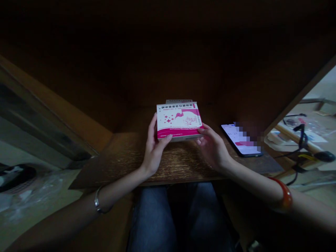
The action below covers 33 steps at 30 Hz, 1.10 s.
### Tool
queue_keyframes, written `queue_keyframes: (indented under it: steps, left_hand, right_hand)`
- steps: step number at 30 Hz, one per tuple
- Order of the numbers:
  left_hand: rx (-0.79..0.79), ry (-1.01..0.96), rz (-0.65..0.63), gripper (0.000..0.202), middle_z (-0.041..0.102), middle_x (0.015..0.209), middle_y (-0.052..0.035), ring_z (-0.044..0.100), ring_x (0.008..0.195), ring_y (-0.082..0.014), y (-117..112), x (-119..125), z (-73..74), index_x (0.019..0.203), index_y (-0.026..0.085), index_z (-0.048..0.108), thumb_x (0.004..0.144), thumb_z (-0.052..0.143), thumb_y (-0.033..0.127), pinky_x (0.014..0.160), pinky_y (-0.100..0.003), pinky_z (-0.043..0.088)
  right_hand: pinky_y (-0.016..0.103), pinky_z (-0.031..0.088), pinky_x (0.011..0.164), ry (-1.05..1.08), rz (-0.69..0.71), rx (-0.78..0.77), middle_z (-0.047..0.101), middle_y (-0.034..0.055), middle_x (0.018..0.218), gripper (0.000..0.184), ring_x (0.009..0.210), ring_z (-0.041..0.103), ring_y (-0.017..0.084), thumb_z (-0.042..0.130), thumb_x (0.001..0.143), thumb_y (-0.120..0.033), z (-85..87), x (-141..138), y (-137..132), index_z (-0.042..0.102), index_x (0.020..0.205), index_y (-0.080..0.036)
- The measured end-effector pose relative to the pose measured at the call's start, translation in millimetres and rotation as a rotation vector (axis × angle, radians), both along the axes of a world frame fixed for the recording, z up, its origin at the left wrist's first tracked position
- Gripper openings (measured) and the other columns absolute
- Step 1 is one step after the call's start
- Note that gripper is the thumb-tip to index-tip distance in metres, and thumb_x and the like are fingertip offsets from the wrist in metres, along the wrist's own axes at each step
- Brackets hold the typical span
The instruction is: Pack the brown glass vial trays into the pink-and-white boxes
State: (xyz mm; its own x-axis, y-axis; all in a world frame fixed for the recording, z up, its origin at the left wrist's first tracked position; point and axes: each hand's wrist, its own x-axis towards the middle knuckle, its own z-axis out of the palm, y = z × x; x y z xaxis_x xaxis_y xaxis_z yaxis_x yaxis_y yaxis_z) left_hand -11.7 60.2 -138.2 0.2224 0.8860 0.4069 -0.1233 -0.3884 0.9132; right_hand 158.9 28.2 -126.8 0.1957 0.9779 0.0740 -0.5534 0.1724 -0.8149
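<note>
Lightly held at a desk, a white-and-magenta carton (pixel 178 120) of calcium gluconate oral solution leans back between a person's two bare hands. Its face carries a Chinese title, small magenta stars, a pink drawing and a deep magenta band along the lower edge, with the English name printed there. The left hand (pixel 154 148) grips the carton's lower left side, thumb (pixel 168 138) pressed on the front and fingers curled up behind it. The right hand (pixel 212 148) stands half open, its fingertips (pixel 201 130) touching the lower right corner. Whether the carton's base touches the wooden desk (pixel 126 164) just below the fingers cannot be told. A pale edge of a second carton (pixel 179 101) shows just beyond the top of the first, above the left fingers. Just past the right fingertips lies a smartphone (pixel 241 140), its lit screen pixelated. A silver bracelet (pixel 97 200) circles the left wrist, an orange-red bangle (pixel 282 193) the right. Well beyond the right fingers, a black cable (pixel 301 140) trails beside a dark computer mouse (pixel 324 156). Blue jeans (pixel 154 220) show below the desk's edge, behind the hands.
</note>
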Motion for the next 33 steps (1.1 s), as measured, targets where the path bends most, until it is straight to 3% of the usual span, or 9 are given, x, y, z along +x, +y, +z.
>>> queue_keyframes:
  steps: [6,12,17,23,25,29,33]
  left_hand:
    - [-0.056,-0.05,-0.063,0.082,0.034,0.158,-0.0033,0.037,0.142,-0.0269,-4,0,-2.2,0.152,0.037,0.019,0.084,0.064,0.031,0.114,-0.043,0.038]
    - [0.018,-0.047,-0.056,0.083,0.034,0.158,-0.0043,0.035,0.143,-0.0275,-12,-2,-2.9,0.151,0.032,0.027,0.079,0.07,0.028,0.119,-0.041,0.03]
    - [-0.132,-0.111,-0.053,0.077,0.042,0.153,-0.0038,0.04,0.14,-0.0285,-14,-2,0.0,0.149,0.033,0.03,0.081,0.066,0.029,0.111,-0.041,0.042]
    - [-0.299,-0.26,-0.002,0.066,0.057,0.14,-0.0062,0.054,0.127,-0.0285,-12,0,18.5,0.142,0.026,0.043,0.079,0.064,0.027,0.091,-0.035,0.056]
    - [-0.283,-0.289,0.028,0.062,0.06,0.137,-0.0072,0.057,0.124,-0.0294,-10,-2,25.2,0.138,0.023,0.048,0.079,0.064,0.028,0.088,-0.036,0.057]
    - [-0.194,-0.239,0.111,0.06,0.064,0.132,-0.0068,0.058,0.122,-0.03,-8,-6,37.2,0.135,0.023,0.053,0.077,0.067,0.029,0.087,-0.037,0.058]
    - [-0.034,-0.143,0.18,0.055,0.064,0.133,-0.0066,0.058,0.123,-0.0292,-8,-11,46.8,0.131,0.021,0.058,0.078,0.07,0.029,0.097,-0.038,0.054]
  right_hand:
    - [0.028,0.055,0.08,-0.059,-0.059,0.08,0.068,-0.0009,0.118,0.039,0.102,0.065,0.017,0.071,0.073,-0.03,-16.8,0,-4,0.062,0.111,-0.029]
    - [0.036,0.06,0.08,-0.019,-0.039,0.007,0.069,0.0041,0.118,0.031,0.105,0.067,0.024,0.071,0.079,-0.041,-11.5,-3,-12,0.065,0.105,-0.023]
    - [0.04,0.061,0.081,-0.003,-0.01,0.041,0.071,0.0056,0.114,0.026,0.108,0.067,0.026,0.063,0.087,-0.044,-13.3,-2,-13,0.067,0.104,-0.025]
    - [0.043,0.063,0.075,0.056,-0.044,0.06,0.07,0.0042,0.114,0.033,0.102,0.068,0.026,0.056,0.09,-0.05,-26.0,3,-4,0.064,0.112,-0.026]
    - [0.042,0.063,0.073,0.014,-0.076,0.057,0.069,0.0041,0.113,0.034,0.096,0.068,0.025,0.061,0.087,-0.047,-28.7,5,-2,0.063,0.114,-0.026]
    - [0.037,0.063,0.072,-0.013,-0.13,0.072,0.065,-0.0035,0.12,0.042,0.089,0.068,0.019,0.071,0.08,-0.03,-31.9,6,1,0.059,0.12,-0.037]
    - [0.033,0.062,0.065,0.023,0.051,0.023,0.07,-0.0006,0.1,0.016,0.081,0.067,0.018,0.07,0.08,-0.035,-30.6,5,2,0.069,0.094,-0.026]
